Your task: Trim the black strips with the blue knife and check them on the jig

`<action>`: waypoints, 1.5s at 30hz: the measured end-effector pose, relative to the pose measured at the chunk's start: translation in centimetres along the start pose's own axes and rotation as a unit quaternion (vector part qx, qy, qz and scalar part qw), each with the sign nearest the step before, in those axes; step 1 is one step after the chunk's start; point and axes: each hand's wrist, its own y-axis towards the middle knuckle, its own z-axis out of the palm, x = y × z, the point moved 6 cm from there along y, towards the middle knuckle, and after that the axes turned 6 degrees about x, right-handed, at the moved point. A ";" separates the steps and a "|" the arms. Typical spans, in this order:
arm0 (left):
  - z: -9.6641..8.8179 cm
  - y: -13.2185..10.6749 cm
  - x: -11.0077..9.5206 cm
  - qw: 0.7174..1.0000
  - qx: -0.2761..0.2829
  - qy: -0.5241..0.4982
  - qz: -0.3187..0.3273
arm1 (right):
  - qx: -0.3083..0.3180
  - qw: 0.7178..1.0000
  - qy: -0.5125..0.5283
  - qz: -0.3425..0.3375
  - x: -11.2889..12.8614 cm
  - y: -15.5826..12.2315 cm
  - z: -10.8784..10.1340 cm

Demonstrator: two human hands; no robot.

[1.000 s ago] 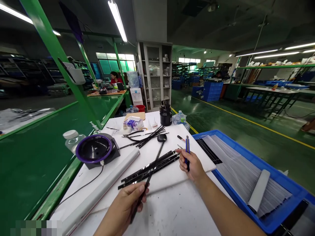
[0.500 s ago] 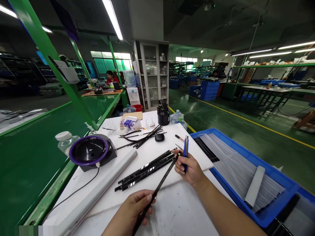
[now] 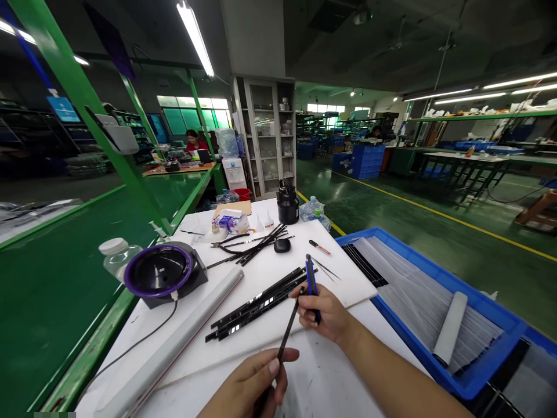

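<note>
The left hand point(image 3: 248, 386) pinches a thin black strip point(image 3: 287, 331) in a closed grip. The strip's long axis runs from that grip upward and to the right, and its far end lies just beside the fingers point(image 3: 307, 307) of the right hand point(image 3: 326, 313), the nearer hand to that end. The right hand is closed around an upright blue-handled tool point(image 3: 311, 284). Ahead of both grips, a stack of black strips point(image 3: 256, 306) lies on a white board point(image 3: 343, 284).
</note>
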 end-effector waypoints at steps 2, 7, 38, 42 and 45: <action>0.2 0.1 0.0 0.999 0.006 -0.040 -0.002 | 0.001 1.000 0.004 0.012 -0.6 0.0 0.5; 0.5 0.3 -0.1 0.993 0.029 -0.114 -0.027 | -0.015 0.999 0.020 -0.028 0.4 0.1 0.0; -2.1 -2.0 -4.5 0.724 -0.293 0.563 0.270 | -0.189 0.970 -0.027 -0.149 3.9 0.0 -7.2; -1.1 -3.7 -5.4 0.654 -0.334 0.539 0.413 | -0.187 0.975 0.001 -0.119 3.0 0.1 -7.2; 0.0 -4.6 -5.4 0.636 -0.337 0.512 0.468 | -0.178 0.982 0.014 -0.066 1.4 0.4 -6.8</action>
